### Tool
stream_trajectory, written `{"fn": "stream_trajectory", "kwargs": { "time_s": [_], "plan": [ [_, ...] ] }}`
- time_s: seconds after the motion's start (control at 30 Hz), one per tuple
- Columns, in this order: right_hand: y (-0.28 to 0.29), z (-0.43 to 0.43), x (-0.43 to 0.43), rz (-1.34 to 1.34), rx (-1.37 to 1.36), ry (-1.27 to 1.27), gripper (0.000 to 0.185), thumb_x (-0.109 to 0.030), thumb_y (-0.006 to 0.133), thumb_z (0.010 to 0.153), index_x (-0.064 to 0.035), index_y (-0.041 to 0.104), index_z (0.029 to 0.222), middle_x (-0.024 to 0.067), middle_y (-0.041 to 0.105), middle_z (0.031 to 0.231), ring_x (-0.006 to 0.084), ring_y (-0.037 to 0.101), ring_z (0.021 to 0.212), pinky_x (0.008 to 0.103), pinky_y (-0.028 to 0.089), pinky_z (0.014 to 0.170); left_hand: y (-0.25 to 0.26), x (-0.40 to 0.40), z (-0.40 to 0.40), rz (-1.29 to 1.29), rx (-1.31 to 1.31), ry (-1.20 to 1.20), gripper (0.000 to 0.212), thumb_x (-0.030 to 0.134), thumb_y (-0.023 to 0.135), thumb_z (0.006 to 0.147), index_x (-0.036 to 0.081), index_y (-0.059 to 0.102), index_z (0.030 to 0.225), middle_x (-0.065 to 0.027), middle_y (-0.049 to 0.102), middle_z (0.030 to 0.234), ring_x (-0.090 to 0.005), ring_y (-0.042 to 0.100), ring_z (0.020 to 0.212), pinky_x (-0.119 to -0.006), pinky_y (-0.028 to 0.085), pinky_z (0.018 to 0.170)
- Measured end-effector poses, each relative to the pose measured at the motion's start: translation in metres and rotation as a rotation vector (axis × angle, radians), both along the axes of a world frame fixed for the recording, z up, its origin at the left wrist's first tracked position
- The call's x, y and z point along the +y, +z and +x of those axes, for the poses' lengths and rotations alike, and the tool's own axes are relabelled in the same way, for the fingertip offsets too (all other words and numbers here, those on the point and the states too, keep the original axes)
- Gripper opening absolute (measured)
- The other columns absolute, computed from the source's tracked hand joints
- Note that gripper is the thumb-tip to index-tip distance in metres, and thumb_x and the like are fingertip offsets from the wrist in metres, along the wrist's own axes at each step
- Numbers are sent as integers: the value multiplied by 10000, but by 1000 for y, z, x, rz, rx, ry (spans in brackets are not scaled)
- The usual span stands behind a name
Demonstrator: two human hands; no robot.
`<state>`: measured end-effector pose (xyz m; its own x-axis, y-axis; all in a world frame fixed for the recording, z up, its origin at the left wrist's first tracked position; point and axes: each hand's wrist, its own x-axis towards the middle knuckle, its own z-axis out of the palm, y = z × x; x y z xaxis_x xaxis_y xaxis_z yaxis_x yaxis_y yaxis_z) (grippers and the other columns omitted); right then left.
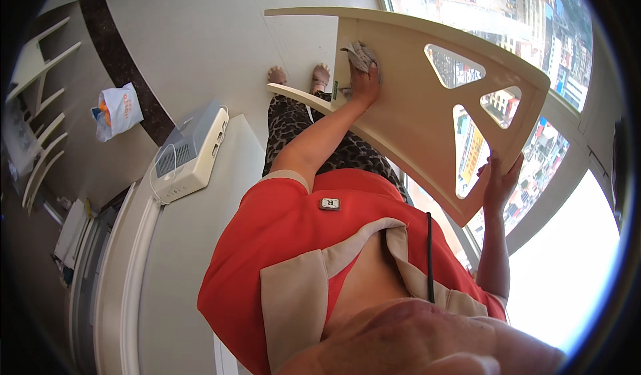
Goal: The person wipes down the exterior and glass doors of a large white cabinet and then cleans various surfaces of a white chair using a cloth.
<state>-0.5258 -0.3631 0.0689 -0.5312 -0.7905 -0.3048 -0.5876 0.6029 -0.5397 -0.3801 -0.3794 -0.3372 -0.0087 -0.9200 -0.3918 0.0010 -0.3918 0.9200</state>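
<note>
A cream-coloured furniture panel (400,89) with rounded triangular cutouts and long curved side rails is held up in front of my body, beside the window. My left hand (365,82) presses a crumpled greyish cloth (363,57) against its flat face, near the end away from the cutouts. At the opposite end, my right hand (502,179) grips the panel's edge, with some fingers showing through the lowest cutout. Close to my left wrist, a small green label (335,90) sits on the panel's end edge.
A white appliance (193,149) with a loose cord rests on a pale cabinet (200,255) at my left. Beyond it are a white plastic bag (125,109) bearing writing and several curved cream parts (45,149). My feet (320,77) stand on light flooring (200,29). Window glass (561,255) lies right.
</note>
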Motion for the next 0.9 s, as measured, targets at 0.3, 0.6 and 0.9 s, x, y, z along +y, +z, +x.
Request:
{"fn": "stream_trajectory", "kwargs": {
  "time_s": [0.3, 0.6, 0.9],
  "plan": [
    [0, 4, -3, 24, -40, -54, 194, -130, 571, 1003, -59, 471, 1154, 82, 618, 793, 142, 619, 566, 255, 503, 516, 109, 90, 11, -338, 154, -450, 720, 331, 531, 924, -44, 278, 1484, -321, 364, 1462, -517, 313, 1366, -527, 255, 1156],
    [-5, -5, 5, 51, 73, 45, 287, -154, 578, 997, -66, 452, 1240, 75, 630, 719, 162, 619, 557, 270, 527, 562, -33, -16, 18, -16, -163, 182, 629, 290, 456, 972, -69, 295, 1464, -338, 249, 1527, -519, 236, 1407, -502, 203, 1177],
    [-1, -23, 18, 99, 173, -16, 363, -260, 596, 999, -52, 451, 1258, 71, 610, 763, 150, 606, 590, 292, 537, 582, -3, -83, 21, -452, -298, -42, 631, 340, 496, 935, 4, 382, 1457, -316, 279, 1513, -490, 203, 1444, -566, 220, 1150]
  ]
}}
